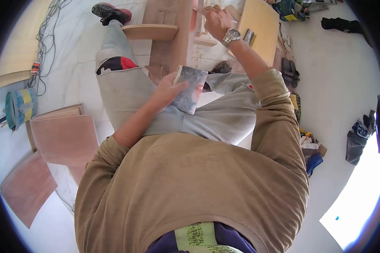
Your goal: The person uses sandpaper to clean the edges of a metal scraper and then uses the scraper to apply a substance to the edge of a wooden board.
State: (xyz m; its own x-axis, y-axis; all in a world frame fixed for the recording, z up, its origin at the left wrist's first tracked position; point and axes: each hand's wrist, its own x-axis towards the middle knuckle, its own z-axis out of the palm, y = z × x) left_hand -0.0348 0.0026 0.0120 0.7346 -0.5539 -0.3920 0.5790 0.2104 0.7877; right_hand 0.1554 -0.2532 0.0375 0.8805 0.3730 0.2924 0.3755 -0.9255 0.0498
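Note:
My left hand (169, 90) grips a flat rectangular thing (192, 89) with a mottled dark grey face, a reddish smear and a pale, thick edge. It is held tilted over my lap, thumb across its face. Farther forward, my right hand (217, 22), with a metal watch (231, 37) on the wrist, reaches out with its fingers bent. A thin pinkish edge shows beside those fingers; I cannot tell what they hold. Between my legs stands a reddish-brown wooden frame (182, 38) with a rounded shelf piece (151, 32) on its left.
A light wooden board (261, 23) lies at front right, a small metal piece (248, 37) on it. Reddish panels (65, 139), a blue bucket (22, 109) and tangled cable (44, 46) are on the left. Sandals (289, 72) and dark cloth (361, 137) lie on the right.

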